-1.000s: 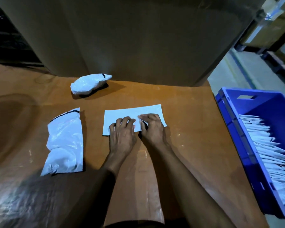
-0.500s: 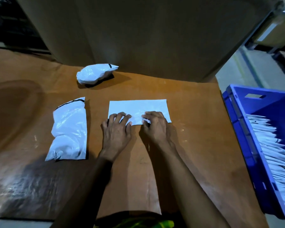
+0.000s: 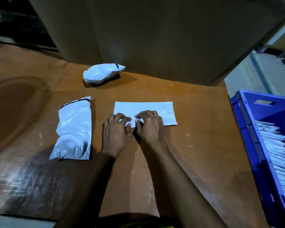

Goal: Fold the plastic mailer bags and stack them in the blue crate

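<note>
— What do we have in the middle?

— A flat white rectangular plastic mailer bag (image 3: pixel 144 109), lying on the brown wooden table (image 3: pixel 197 148) with a long side toward us.

— And our hands?

— Both are at its near edge, about halfway along and close side by side. Our left hand (image 3: pixel 117 133) has its fingers curled, and the thumb and fingertips pinch a small raised bit of the film. Our right hand (image 3: pixel 151 127) is curled the same way and pinches that same spot from the other side. The far half of the bag and its right end lie flat and uncovered.

— What do we see around it?

— To the left, apart from the bag, lies a crumpled white plastic mailer with a black strip across its far end (image 3: pixel 74 129). It lies lengthwise, away from us. Farther back there is a white plastic bag squashed into a lump (image 3: pixel 102 73). It sits just in front of the tall brown cardboard box (image 3: pixel 155 38) that stands along the back of the table.

— And where do the finished ones go?

— We see the blue plastic crate (image 3: pixel 248 129) past the table's right edge, well apart from both hands. It has a handle slot cut in its far wall. Inside it is a row of folded white mailers (image 3: pixel 276 155), overlapping one another.
</note>
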A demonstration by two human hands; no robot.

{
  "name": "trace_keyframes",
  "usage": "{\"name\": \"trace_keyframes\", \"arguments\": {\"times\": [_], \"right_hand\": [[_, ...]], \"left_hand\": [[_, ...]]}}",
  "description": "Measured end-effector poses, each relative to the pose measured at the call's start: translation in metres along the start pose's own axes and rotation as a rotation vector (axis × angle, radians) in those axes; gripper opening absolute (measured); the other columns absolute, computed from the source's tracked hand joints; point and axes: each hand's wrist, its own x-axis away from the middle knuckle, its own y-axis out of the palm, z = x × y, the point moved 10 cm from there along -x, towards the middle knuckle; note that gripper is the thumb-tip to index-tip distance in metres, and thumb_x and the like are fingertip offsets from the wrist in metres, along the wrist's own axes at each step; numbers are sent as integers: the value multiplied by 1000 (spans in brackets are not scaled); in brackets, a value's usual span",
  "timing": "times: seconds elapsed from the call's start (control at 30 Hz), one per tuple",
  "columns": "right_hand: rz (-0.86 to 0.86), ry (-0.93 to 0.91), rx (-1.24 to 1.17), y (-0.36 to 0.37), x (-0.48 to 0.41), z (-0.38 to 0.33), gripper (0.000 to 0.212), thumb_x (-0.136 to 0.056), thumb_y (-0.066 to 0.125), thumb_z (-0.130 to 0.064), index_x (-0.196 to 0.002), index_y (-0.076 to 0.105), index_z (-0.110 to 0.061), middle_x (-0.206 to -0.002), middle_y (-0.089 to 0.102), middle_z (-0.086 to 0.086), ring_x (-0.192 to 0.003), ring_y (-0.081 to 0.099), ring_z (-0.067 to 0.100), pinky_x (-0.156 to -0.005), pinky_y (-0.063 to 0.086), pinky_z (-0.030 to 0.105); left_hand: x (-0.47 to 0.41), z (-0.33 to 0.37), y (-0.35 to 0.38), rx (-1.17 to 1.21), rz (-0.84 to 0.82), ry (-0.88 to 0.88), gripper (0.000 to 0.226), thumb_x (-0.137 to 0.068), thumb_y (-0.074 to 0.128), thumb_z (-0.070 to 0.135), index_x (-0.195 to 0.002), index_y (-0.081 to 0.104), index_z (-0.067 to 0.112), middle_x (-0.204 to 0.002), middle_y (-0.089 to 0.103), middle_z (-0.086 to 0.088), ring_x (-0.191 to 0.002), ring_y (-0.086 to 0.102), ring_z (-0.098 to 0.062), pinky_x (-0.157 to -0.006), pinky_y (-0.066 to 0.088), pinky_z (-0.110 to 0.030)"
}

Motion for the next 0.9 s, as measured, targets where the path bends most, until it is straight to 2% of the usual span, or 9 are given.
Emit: {"name": "trace_keyframes", "arguments": {"times": [0.17, 0.37, 0.47, 0.57, 0.67, 0.73, 0.8, 0.87, 0.9], "right_hand": [[13, 53, -78, 3, 5, 13, 20, -91, 67, -26, -106, 80, -28, -114, 74, -9, -117, 58, 17, -92, 45, 36], [-123, 65, 56, 5, -30, 5, 18, -96, 68, -30, -107, 81, -24, -111, 75, 1, -112, 59, 27, -83, 43, 38], [-103, 65, 78, 11, -44, -4, 22, -93, 70, -27, -113, 78, -21, -117, 72, 3, -117, 58, 26, -90, 43, 40], [-73, 37, 131, 22, -41, -4, 24, -90, 70, -25, -112, 79, -18, -111, 71, 6, -113, 60, 31, -86, 43, 40], [-109, 37, 161, 25, -58, -8, 22, -95, 66, -25, -107, 81, -15, -106, 73, 10, -107, 61, 33, -82, 48, 40], [-197, -4, 134, 31, -73, -20, 23, -97, 67, -30, -111, 80, -19, -112, 74, 8, -111, 60, 31, -87, 53, 40], [-282, -82, 86, 44, -73, -36, 25, -96, 68, -32, -117, 78, -24, -122, 71, 4, -118, 56, 28, -93, 50, 40], [-287, -111, 76, 52, -64, -42, 30, -96, 66, -36, -124, 75, -28, -131, 66, -2, -125, 51, 24, -98, 44, 39], [-267, -100, 74, 53, -62, -39, 31, -97, 65, -38, -126, 74, -29, -135, 63, -4, -127, 49, 22, -101, 43, 39]], "left_hand": [[-30, 2, 3, 25, -40, 33, 33, -97, 59, 11, -130, 65, 13, -133, 63, -7, -124, 54, -29, -98, 44, -46], [-42, -9, 14, 108, -118, -17, 38, -89, 60, 10, -126, 66, 19, -133, 61, 2, -127, 49, -23, -98, 35, -40], [-43, -23, 3, 176, -100, -57, 55, -78, 53, 4, -131, 65, 15, -133, 63, -3, -127, 51, -28, -101, 41, -42], [-32, -29, 2, -56, -119, -40, 68, -70, 58, 11, -138, 59, 14, -140, 59, -6, -131, 49, -30, -102, 39, -47], [-31, -31, 7, -104, -185, -46, 67, -73, 55, 17, -141, 56, 16, -145, 55, -3, -135, 45, -28, -103, 33, -45], [-38, -32, 3, -79, -189, -91, 64, -76, 53, 16, -140, 56, 16, -145, 55, -4, -137, 43, -27, -104, 31, -43], [-36, -35, -1, -101, -157, -133, 61, -79, 39, 26, -135, 60, 13, -139, 58, -7, -131, 47, -31, -102, 33, -44], [-28, -35, 0, -128, -146, -120, 64, -82, 28, 35, -131, 63, 12, -135, 60, -10, -126, 50, -34, -100, 35, -46], [-23, -36, 0, -142, -133, -113, 60, -87, 30, 35, -132, 63, 13, -137, 59, -10, -126, 49, -34, -101, 36, -47]]}}
